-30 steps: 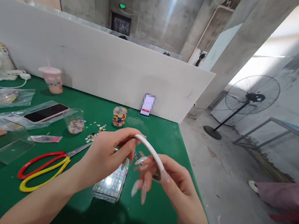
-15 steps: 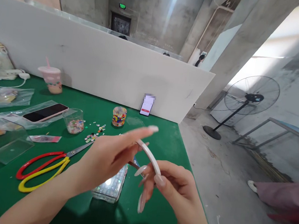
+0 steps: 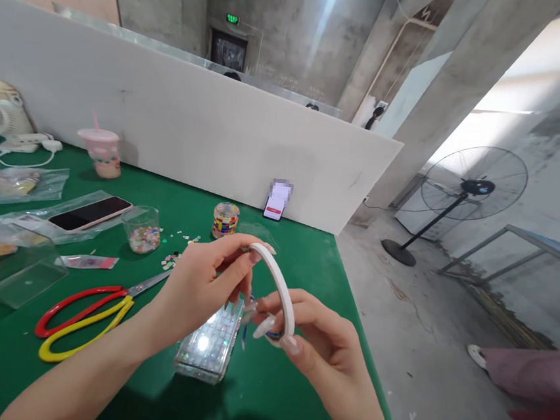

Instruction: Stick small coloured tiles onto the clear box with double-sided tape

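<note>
A narrow white ring [image 3: 280, 273] that looks like a roll of tape stands on edge between my hands, with some blue on its inner side. At its upper left, my left hand [image 3: 204, 275] pinches the rim between thumb and fingers. Lower down, my right hand [image 3: 321, 346] grips the ring, its thumb on the near edge and fingers inside. A glittery clear box [image 3: 210, 345] lies on the table just below my left hand. Scissors [image 3: 85, 323] with one red and one yellow handle rest left of the box, their tip hidden behind my left wrist.
On the green table [image 3: 305, 252] stand a small jar with coloured squares [image 3: 225, 220] and a clear cup of small pieces [image 3: 144, 233]. A phone [image 3: 91, 213] lies on plastic bags; another phone [image 3: 275, 203] leans on the white partition [image 3: 193, 135]. A floor fan [image 3: 475, 188] stands right.
My left thumb and fingers have closed onto the ring's upper rim, where the fingers were stretched out before. The ring has turned a little, showing more of its white edge.
</note>
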`<state>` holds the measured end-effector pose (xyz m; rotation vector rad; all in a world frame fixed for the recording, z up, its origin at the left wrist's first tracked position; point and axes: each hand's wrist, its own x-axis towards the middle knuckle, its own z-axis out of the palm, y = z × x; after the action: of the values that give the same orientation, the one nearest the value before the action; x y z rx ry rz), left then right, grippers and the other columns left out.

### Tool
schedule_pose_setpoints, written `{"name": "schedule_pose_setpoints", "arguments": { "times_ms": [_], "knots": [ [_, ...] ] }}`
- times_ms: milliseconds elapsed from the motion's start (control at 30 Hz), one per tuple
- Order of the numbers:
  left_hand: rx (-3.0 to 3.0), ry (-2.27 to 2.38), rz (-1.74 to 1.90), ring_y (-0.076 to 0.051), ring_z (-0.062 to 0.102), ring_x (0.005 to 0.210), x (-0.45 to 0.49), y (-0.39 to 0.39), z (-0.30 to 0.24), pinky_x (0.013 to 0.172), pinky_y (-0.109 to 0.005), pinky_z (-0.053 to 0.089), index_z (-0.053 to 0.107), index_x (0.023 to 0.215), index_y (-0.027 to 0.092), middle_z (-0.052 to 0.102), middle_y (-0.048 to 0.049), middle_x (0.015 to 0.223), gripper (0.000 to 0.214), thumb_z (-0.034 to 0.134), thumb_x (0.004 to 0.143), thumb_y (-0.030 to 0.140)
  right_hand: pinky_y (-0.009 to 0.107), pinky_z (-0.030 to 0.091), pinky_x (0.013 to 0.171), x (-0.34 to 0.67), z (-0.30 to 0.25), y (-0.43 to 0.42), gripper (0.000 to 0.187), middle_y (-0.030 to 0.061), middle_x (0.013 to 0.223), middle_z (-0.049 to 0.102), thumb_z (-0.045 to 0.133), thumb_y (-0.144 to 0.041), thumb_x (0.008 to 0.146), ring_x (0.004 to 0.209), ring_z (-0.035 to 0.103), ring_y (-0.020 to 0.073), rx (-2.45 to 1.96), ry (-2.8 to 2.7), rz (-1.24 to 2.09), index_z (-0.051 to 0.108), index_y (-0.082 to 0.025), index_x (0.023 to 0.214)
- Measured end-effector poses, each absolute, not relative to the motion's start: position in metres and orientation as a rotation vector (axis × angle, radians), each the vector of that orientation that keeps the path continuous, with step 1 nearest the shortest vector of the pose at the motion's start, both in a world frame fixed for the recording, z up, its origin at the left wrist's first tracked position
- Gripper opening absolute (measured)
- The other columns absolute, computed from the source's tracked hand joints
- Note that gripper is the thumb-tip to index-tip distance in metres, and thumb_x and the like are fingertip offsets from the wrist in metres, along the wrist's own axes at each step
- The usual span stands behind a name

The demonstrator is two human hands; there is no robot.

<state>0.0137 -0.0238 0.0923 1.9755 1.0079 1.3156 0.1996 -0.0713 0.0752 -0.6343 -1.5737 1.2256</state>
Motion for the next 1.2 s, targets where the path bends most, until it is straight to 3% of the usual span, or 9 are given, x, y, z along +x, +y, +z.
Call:
{"name": "schedule_pose_setpoints", "arguments": {
  "times_ms": [200, 333, 467, 667, 1000, 1100, 1200],
  "knots": [
    [2.178, 0.849, 1.518, -0.004, 0.054, 0.046, 0.011, -0.037, 0.090, 0.049, -0.011, 0.045, 0.055, 0.131, 0.026, 0.059, 0.0092, 0.058, 0.043, 0.049, 0.092, 0.010, 0.038, 0.054, 0.092, 0.206, 0.073, -0.076, 0.025, 0.0015, 0.106, 0.070, 0.059, -0.018, 0.092, 0.104, 0.064, 0.0207, -0.626, -1.681, 1.087, 0.071, -0.036, 0.106],
    [2.336, 0.802, 1.621, -0.004, 0.051, 0.045, 0.008, -0.048, 0.086, 0.048, -0.013, 0.044, 0.051, 0.135, 0.026, 0.062, 0.0076, 0.062, 0.046, 0.050, 0.092, 0.010, 0.038, 0.051, 0.098, 0.207, 0.074, -0.080, 0.031, 0.0016, 0.117, 0.066, 0.061, -0.014, 0.090, 0.108, 0.063, 0.0199, -0.641, -1.807, 0.874, 0.069, -0.036, 0.111],
    [2.340, 0.709, 1.597, -0.005, 0.054, 0.048, 0.004, -0.054, 0.088, 0.049, -0.013, 0.045, 0.050, 0.135, 0.021, 0.062, 0.0060, 0.063, 0.045, 0.048, 0.092, 0.008, 0.041, 0.042, 0.109, 0.206, 0.079, -0.080, 0.021, 0.0036, 0.109, 0.068, 0.059, -0.016, 0.092, 0.105, 0.065, 0.0191, -0.630, -1.931, 0.639, 0.068, -0.027, 0.108],
    [2.222, 0.532, 1.497, -0.006, 0.057, 0.052, 0.000, -0.059, 0.089, 0.052, -0.012, 0.046, 0.046, 0.140, 0.020, 0.060, 0.0053, 0.063, 0.052, 0.049, 0.091, 0.004, 0.034, 0.036, 0.114, 0.207, 0.082, -0.080, 0.015, 0.0026, 0.105, 0.067, 0.055, -0.019, 0.095, 0.102, 0.066, 0.0148, -0.625, -2.022, 0.434, 0.066, -0.022, 0.105],
    [1.659, 0.519, 1.263, -0.004, 0.052, 0.040, 0.002, -0.073, 0.095, 0.042, -0.009, 0.042, 0.058, 0.124, 0.038, 0.053, 0.0072, 0.056, 0.031, 0.053, 0.097, 0.026, 0.036, 0.025, 0.120, 0.209, 0.076, -0.088, 0.016, 0.0040, 0.109, 0.051, 0.051, -0.012, 0.095, 0.104, 0.058, 0.0129, -0.683, -2.106, 0.192, 0.063, -0.020, 0.102],
    [1.428, 0.381, 1.078, -0.003, 0.050, 0.039, 0.006, -0.069, 0.094, 0.042, -0.008, 0.043, 0.055, 0.119, 0.040, 0.048, 0.0089, 0.054, 0.025, 0.055, 0.095, 0.031, 0.033, 0.027, 0.120, 0.208, 0.074, -0.091, 0.016, 0.0037, 0.105, 0.051, 0.049, -0.012, 0.096, 0.099, 0.058, 0.0121, -0.694, -2.095, 0.155, 0.062, -0.020, 0.102],
    [1.197, 0.256, 0.977, 0.000, 0.044, 0.035, 0.014, -0.064, 0.090, 0.040, -0.006, 0.041, 0.052, 0.112, 0.035, 0.050, 0.0104, 0.055, 0.019, 0.058, 0.094, 0.034, 0.028, 0.036, 0.114, 0.207, 0.071, -0.092, 0.020, 0.0046, 0.102, 0.053, 0.046, -0.011, 0.097, 0.099, 0.058, 0.0124, -0.652, -2.070, 0.116, 0.063, -0.019, 0.102]
  ]
}}
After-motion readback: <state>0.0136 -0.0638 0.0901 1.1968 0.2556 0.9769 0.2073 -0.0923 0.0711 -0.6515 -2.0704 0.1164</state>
